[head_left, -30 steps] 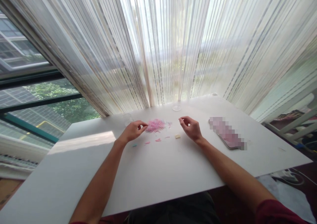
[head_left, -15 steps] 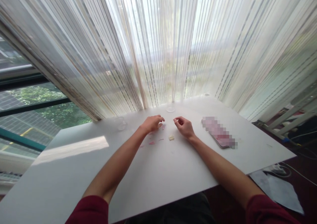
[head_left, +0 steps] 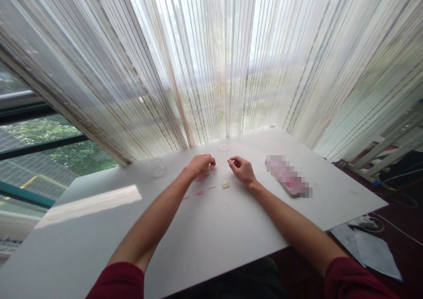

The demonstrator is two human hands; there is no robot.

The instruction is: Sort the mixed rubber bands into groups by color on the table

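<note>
My left hand (head_left: 201, 164) reaches over a loose heap of pink paper-like shreds (head_left: 214, 171), hiding most of it. Its fingers are curled together at the heap; whatever is between them is too small to make out. Across a short gap, my right hand (head_left: 243, 171) is raised slightly with thumb and forefinger pinched, and its contents cannot be seen either. Between my hands and nearer to me lies a small pale yellow piece (head_left: 225, 185). A pink scrap (head_left: 199, 192) and a thin purplish strip (head_left: 212, 188) lie apart from the heap.
On the white table (head_left: 231, 233), a clear container (head_left: 159, 168) stands left of my left hand. A clear round lid-like disc (head_left: 224, 146) rests near the curtain (head_left: 211, 69). To the right lies a flat pink object (head_left: 287, 175), pixelated over.
My left hand moved right from the heap's left side to over it, its fingers opening and then closing. My right hand kept its pinch. The view shifted slightly to the right.
</note>
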